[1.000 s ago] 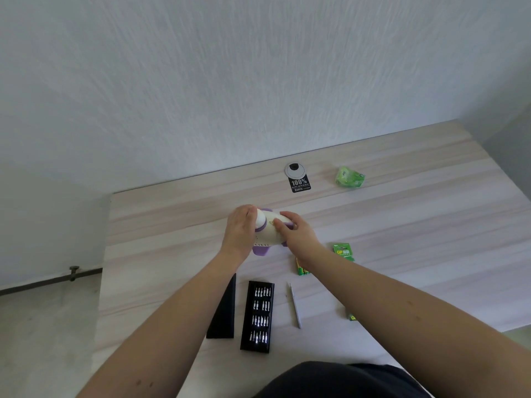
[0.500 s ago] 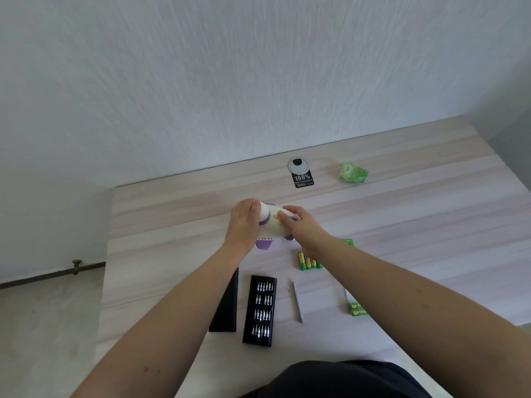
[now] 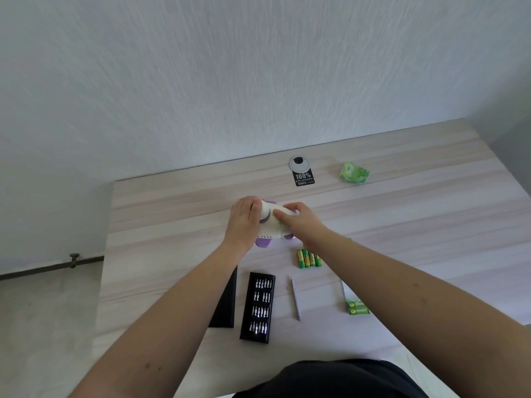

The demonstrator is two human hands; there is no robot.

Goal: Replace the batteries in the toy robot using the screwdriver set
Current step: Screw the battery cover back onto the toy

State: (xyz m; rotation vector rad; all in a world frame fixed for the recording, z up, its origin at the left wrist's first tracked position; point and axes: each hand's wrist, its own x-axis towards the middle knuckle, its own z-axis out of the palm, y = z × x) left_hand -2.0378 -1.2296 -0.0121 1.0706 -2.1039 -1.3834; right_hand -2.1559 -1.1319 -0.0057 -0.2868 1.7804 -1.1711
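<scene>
Seemingly both hands [image 3: 244,222] around toy robot [image 3: 273,225].

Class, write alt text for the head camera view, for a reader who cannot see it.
Both hands, left hand and right hand, hold a white and purple toy robot over a pale wooden table. Nearer the person lie an open black bit case, a slim screwdriver, loose green batteries and a green battery pack.
</scene>
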